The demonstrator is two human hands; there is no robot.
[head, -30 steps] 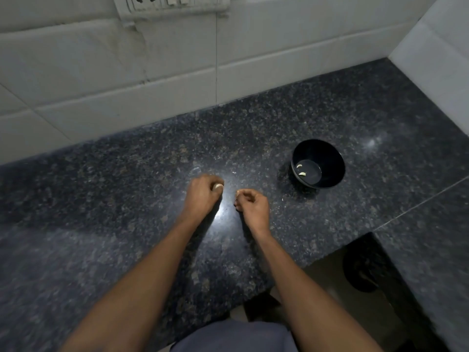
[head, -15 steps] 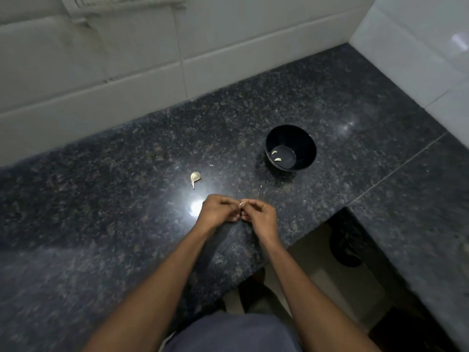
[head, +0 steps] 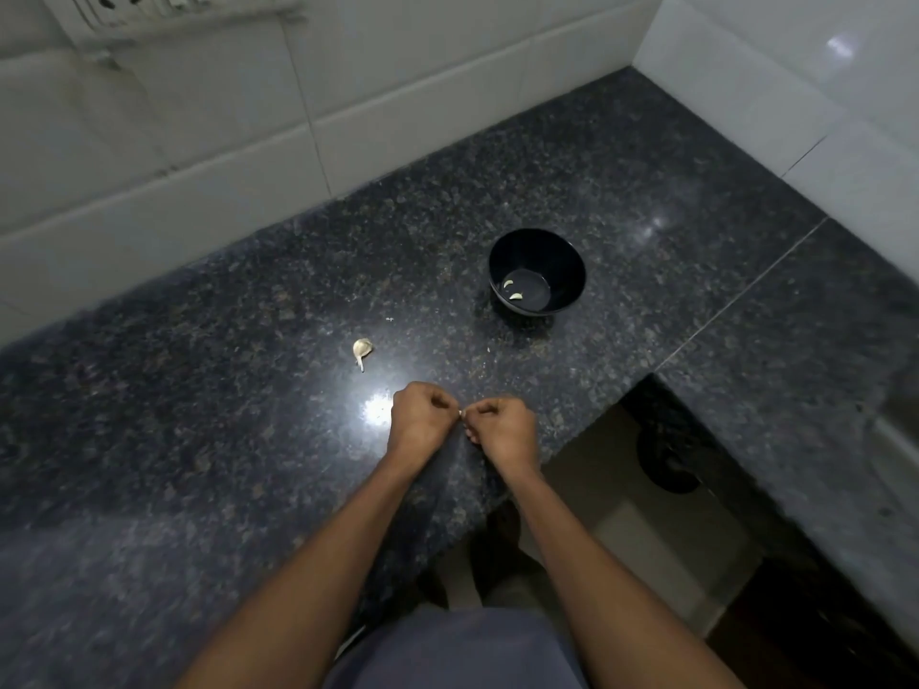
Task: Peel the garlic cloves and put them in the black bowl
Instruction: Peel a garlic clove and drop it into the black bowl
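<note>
My left hand point(head: 420, 421) and my right hand point(head: 502, 430) meet fingertip to fingertip above the front part of the counter, both pinched on one small garlic clove point(head: 462, 414), of which only a pale sliver shows. An unpeeled garlic clove point(head: 362, 350) lies on the dark granite counter point(head: 199, 390), beyond and to the left of my hands. The black bowl point(head: 572, 271) stands farther back to the right and holds two peeled cloves point(head: 513, 289).
White tiled walls rise behind and to the right of the counter, with a switch plate point(head: 164, 12) at the top left. The counter's front edge runs just below my hands, and the floor with a dark round object point(head: 669, 455) lies beyond it.
One second ago my hands were apart on the counter, the left one over a clove. They have come together toward me on a small clove, and the unpeeled clove is uncovered.
</note>
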